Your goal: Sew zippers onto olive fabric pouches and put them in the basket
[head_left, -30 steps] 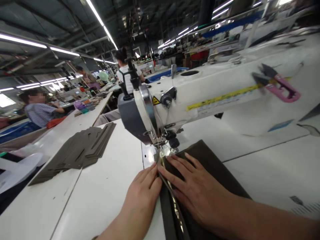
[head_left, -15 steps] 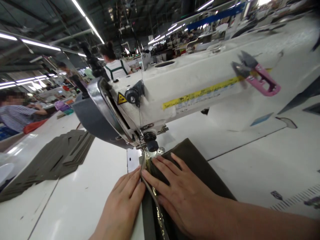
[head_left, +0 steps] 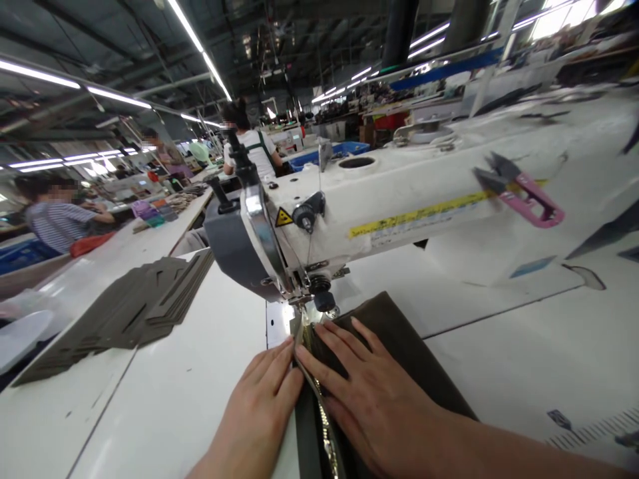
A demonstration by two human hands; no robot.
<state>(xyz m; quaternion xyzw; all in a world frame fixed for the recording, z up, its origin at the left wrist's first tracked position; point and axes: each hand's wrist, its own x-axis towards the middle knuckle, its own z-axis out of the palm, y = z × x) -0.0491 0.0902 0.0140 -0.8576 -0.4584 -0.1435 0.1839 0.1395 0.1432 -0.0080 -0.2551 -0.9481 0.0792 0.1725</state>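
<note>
A dark olive fabric piece (head_left: pixel 403 339) lies under the needle area of a white sewing machine (head_left: pixel 389 179). Gold zipper teeth (head_left: pixel 325 426) run along it, towards the presser foot (head_left: pixel 301 310). My left hand (head_left: pixel 257 406) is at the fabric's left edge, fingers together and thumb alongside, gripping the raised strip beside the zipper. My right hand (head_left: pixel 377 382) lies flat on the fabric with fingers spread, index fingertip against the same strip. Both hands are just in front of the presser foot. The fabric beneath my right palm is hidden.
Stacked dark fabric panels (head_left: pixel 134 299) lie left of the machine on the white table (head_left: pixel 200 372). Pink-handled thread snips (head_left: pixel 532 196) sit on the machine arm. A white dish (head_left: pixel 24 339) is at far left. Co-workers (head_left: pixel 62 216) sit further back.
My view has shifted, so the machine and both hands appear slightly further right and lower. Both hands keep nearly the same place on the fabric.
</note>
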